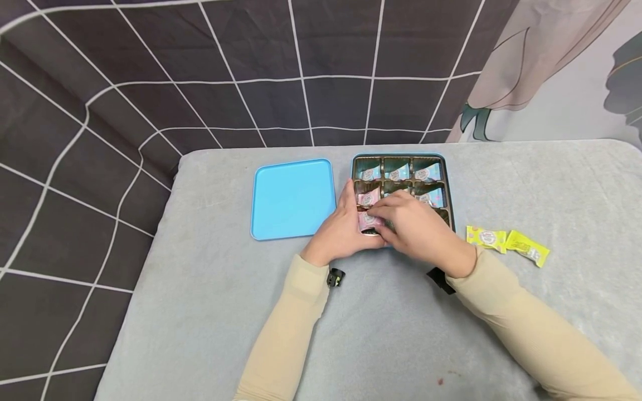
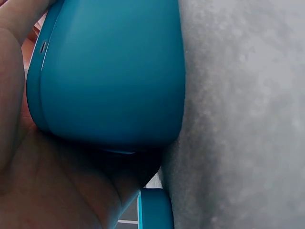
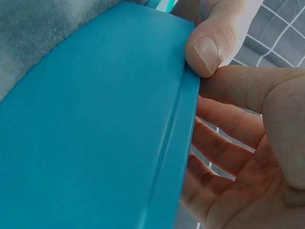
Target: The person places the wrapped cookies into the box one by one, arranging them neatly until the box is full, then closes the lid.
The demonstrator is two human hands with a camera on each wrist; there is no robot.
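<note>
A blue tin box (image 1: 450, 200) with a black divided tray stands on the table; its front wall (image 2: 114, 71) fills much of the left wrist view. My left hand (image 1: 337, 234) grips the box at its front left corner, fingers along the left side and thumb across the front. Over the front left compartment, my right hand (image 1: 413, 225) pinches a pink wrapped candy (image 1: 368, 220); its fingertips are partly hidden. Behind that lies another pink candy (image 1: 368, 197). Blue candies (image 1: 427, 173) fill the back row, with more in the middle row. The right hand covers part of the tray.
Left of the box lies a flat blue lid (image 1: 293, 200). Two yellow wrapped candies, one (image 1: 486, 238) nearer the box and one (image 1: 528, 248) farther out, rest on the grey cloth (image 1: 210, 312) at the right. A dark checked curtain (image 1: 331, 106) hangs behind the table.
</note>
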